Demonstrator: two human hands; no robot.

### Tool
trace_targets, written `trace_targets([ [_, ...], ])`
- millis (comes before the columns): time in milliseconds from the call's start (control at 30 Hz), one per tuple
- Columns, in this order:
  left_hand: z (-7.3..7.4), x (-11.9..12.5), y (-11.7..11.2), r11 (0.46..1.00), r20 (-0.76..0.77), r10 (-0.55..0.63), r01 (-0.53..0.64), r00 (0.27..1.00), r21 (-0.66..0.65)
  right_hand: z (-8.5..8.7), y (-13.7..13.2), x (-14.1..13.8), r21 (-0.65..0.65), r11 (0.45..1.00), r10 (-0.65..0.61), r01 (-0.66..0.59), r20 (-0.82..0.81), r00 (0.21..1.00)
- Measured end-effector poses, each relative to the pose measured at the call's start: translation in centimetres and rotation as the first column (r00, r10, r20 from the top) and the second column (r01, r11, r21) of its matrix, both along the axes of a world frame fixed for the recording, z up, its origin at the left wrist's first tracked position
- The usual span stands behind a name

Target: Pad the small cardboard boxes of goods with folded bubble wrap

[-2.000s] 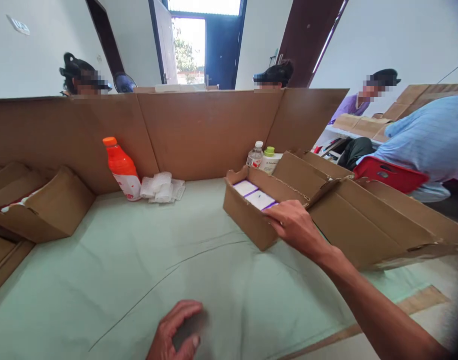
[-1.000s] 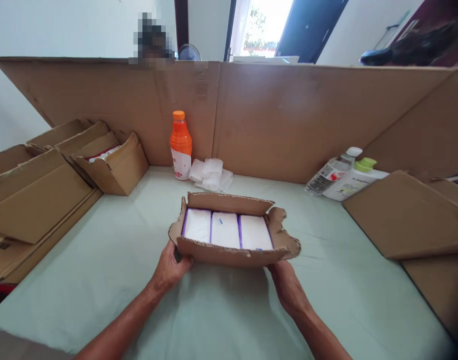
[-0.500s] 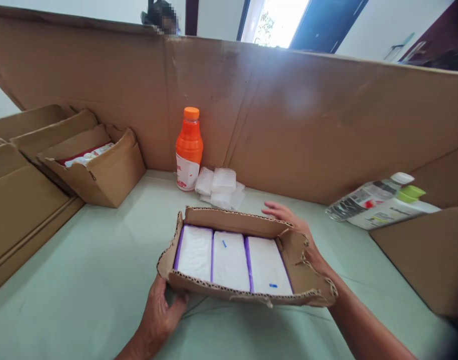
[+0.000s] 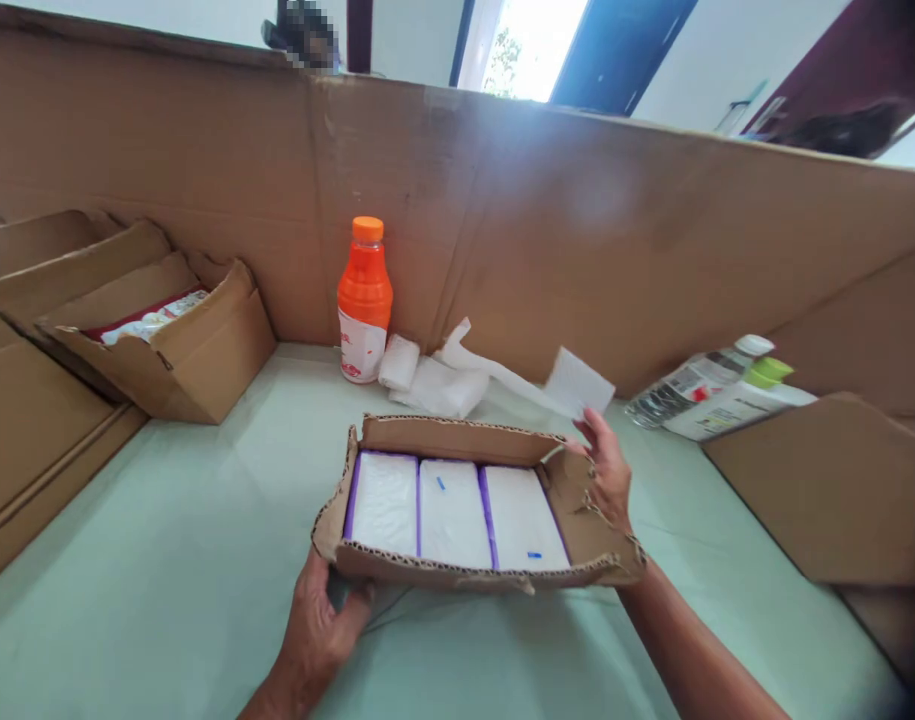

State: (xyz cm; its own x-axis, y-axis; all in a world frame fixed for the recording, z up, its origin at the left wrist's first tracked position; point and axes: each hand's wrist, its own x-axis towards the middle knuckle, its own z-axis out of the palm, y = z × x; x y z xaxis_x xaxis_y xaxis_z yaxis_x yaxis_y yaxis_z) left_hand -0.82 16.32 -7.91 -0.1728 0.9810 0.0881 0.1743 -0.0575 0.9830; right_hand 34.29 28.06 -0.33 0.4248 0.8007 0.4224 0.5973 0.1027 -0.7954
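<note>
A torn-edged cardboard tray (image 4: 464, 437) stands in front of me, holding 3 white packs with purple edges (image 4: 448, 515). My left hand (image 4: 326, 610) grips its near left corner, the fingers partly under it. Beyond the tray's far right side, my right hand (image 4: 608, 470) has its fingertips on a piece of white, translucent wrap (image 4: 579, 383), apparently bubble wrap. A strip of the wrap trails left to a crumpled white bundle (image 4: 440, 388) on the table. The tray's right wall partly hides my right hand.
An orange bottle (image 4: 365, 300) stands behind the tray, beside the bundle. Open cardboard boxes (image 4: 209, 350) line the left side. A clear bottle (image 4: 689, 382) and a white, green-capped bottle (image 4: 734, 405) lean at right, near a cardboard panel (image 4: 824, 485). A tall cardboard wall (image 4: 577, 240) closes the back.
My right hand has closed on the white wrap and pulled part of it up and to the right, out of the pile. My left hand stays on the tray. The view has shifted slightly right.
</note>
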Motion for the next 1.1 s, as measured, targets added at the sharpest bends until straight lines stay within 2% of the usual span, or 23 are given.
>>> trace_targets([
  [133,0.5,-0.6,-0.1,0.998,0.052,-0.020,0.023,0.998,-0.052,-3.3,-11.0,3.3,-0.165,0.972,-0.188,0.167,-0.118,0.975],
  [233,1.5,-0.5,-0.2,0.997,0.064,0.023,-0.018,0.998,-0.078,-4.1,-16.7,4.6,-0.267,0.935,-0.278,0.235,-0.139,0.950],
  [333,2.7,-0.3,-0.4,0.996,0.072,0.047,-0.041,0.996,-0.082,-3.5,-19.7,5.8,-0.306,0.911,-0.319,0.278,-0.094,0.943],
  [433,3.4,-0.6,-0.4,0.996,0.013,0.063,-0.061,0.998,-0.071,-2.2,-21.3,6.1,-0.309,0.907,-0.318,0.287,-0.052,0.947],
  [600,2.9,-2.3,0.1,0.993,-0.009,0.109,-0.109,0.994,-0.053,0.3,-22.8,3.5,-0.046,0.944,-0.322,0.326,0.090,0.943],
  [667,2.4,-3.1,0.5,0.991,-0.025,0.107,-0.108,0.994,-0.075,0.9,-22.5,2.1,-0.024,0.976,-0.211,0.215,0.112,0.971],
  [733,2.1,-3.5,0.7,0.989,-0.041,0.109,-0.112,0.993,-0.092,1.2,-21.2,1.0,-0.100,0.995,-0.003,0.011,0.079,0.997],
  [800,2.0,-3.5,0.7,0.989,-0.049,0.130,-0.133,0.990,-0.072,1.1,-18.9,0.1,-0.217,0.958,0.193,-0.186,0.009,0.981],
  [867,2.2,-3.1,0.4,0.988,-0.069,0.148,-0.151,0.987,-0.044,0.9,-15.7,-0.7,-0.321,0.899,0.309,-0.299,-0.021,0.951],
  [900,2.3,-2.8,0.2,0.987,-0.084,0.155,-0.158,0.984,-0.034,0.9,-13.9,-1.2,-0.371,0.873,0.345,-0.316,0.013,0.938],
  [967,2.5,-2.4,0.0,0.986,-0.103,0.160,-0.165,0.982,-0.033,1.1,-10.1,-2.1,-0.476,0.840,0.403,-0.263,0.220,0.888],
  [1033,2.5,-2.3,-0.2,0.985,-0.094,0.165,-0.169,0.982,-0.044,1.3,-6.3,-3.0,-0.530,0.835,0.430,-0.149,0.459,0.777],
  [1100,2.2,-2.4,-0.2,0.983,-0.094,0.165,-0.171,0.982,-0.063,1.4,-3.1,-3.8,-0.534,0.842,0.430,-0.075,0.582,0.690],
])
